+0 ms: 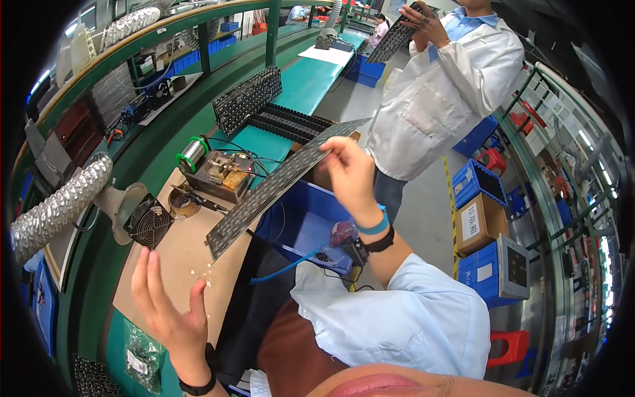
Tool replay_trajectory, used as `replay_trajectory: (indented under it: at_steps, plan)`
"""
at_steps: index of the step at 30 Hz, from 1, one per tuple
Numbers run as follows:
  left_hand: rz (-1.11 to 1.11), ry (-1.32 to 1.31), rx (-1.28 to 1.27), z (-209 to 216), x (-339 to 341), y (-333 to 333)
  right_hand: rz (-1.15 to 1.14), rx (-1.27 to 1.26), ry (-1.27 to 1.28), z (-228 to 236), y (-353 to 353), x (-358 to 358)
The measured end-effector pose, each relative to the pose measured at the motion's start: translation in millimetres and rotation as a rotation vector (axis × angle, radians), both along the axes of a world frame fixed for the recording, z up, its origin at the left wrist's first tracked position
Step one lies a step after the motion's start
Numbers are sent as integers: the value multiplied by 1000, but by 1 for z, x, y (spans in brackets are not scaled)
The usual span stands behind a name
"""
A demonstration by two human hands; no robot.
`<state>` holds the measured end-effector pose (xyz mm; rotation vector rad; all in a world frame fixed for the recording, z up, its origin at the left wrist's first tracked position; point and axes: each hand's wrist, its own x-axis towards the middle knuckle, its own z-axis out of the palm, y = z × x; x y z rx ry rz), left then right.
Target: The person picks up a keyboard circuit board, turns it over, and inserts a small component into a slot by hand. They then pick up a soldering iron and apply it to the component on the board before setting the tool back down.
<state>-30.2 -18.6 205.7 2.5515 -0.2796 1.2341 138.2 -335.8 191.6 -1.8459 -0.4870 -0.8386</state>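
Observation:
My right hand [349,173] grips the upper edge of a long black circuit board panel [274,188], its thumb and fingers closed on it. The panel hangs at a slant, one end low over the tan work board [172,271], the other near a co-worker. My left hand [169,314] holds nothing; its fingers are spread beside the panel's lower end. Small pale bits [208,283] show by its thumb. A small black fan [151,223] stands just beyond the left fingertips. Behind the panel are a soldering station [221,173] and a solder wire spool [192,153].
A blue bin [301,221] sits right of the work board. Black panels [248,99] stand stacked on the green bench. A silver duct [63,208] comes in from the left. A co-worker in a white coat [436,99] stands ahead, holding a similar panel [395,41].

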Motion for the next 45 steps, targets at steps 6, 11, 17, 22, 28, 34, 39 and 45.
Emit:
replay_trajectory:
  at_steps: [6,11,17,22,28,34,39,45]
  plan:
    - [16,153,-177,-29,7,13,223,377,121,2,-37,66]
    - [35,224,-221,-50,7,23,221,414,132,11,-44,110]
    - [104,348,-304,-68,-1,38,212,380,90,18,-60,172]
    - [167,441,-347,-82,0,51,202,361,84,19,-69,214]
    - [177,454,-352,-93,6,65,192,329,110,14,-81,248]
    - [312,453,-420,-99,14,58,269,183,93,-13,-93,323]
    - [248,491,-416,-92,43,41,223,99,250,-1,-145,362]
    - [331,530,-394,-95,34,41,276,-92,465,-29,-130,459]
